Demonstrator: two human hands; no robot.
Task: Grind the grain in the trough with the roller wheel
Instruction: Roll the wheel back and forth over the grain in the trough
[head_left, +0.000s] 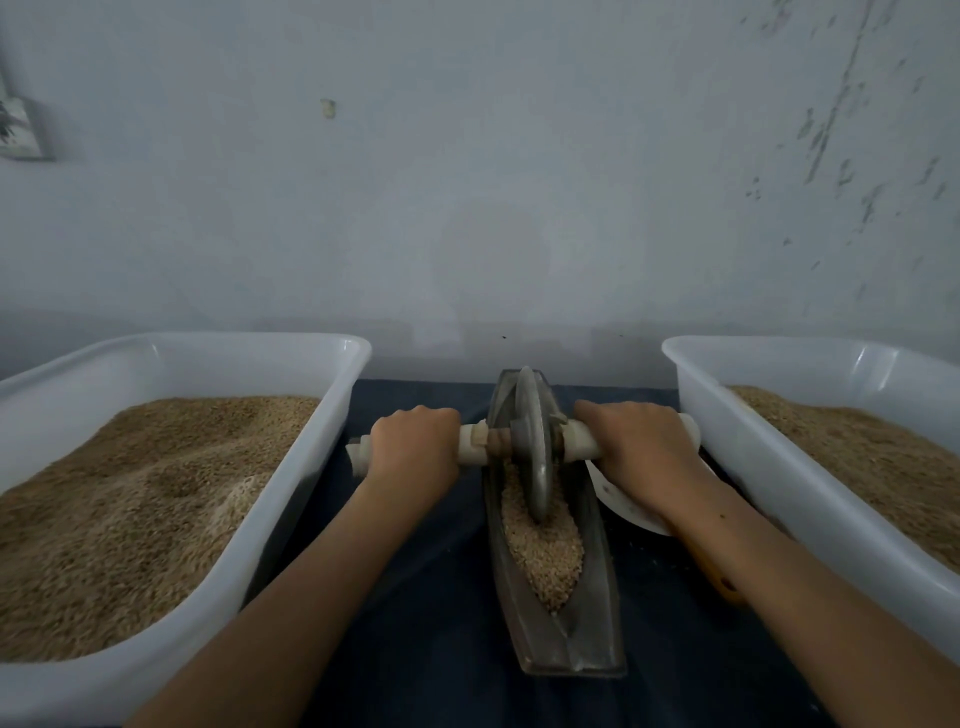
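Observation:
A long, narrow grey metal trough (597, 597) lies lengthwise on the dark cloth, pointing away from me. Pale grain (545, 551) fills its middle and near part. A grey metal roller wheel (535, 457) stands upright in the trough, its lower edge sunk in the grain, toward the far half. A white-wrapped axle handle (472, 444) runs through the wheel from left to right. My left hand (415, 447) grips the left end of the handle. My right hand (644, 447) grips the right end.
A white plastic tub (291, 467) heaped with brown grain stands to the left of the trough. A second white tub (753, 467) with grain stands to the right. A white dish (618, 499) lies partly under my right wrist. A pale wall rises close behind.

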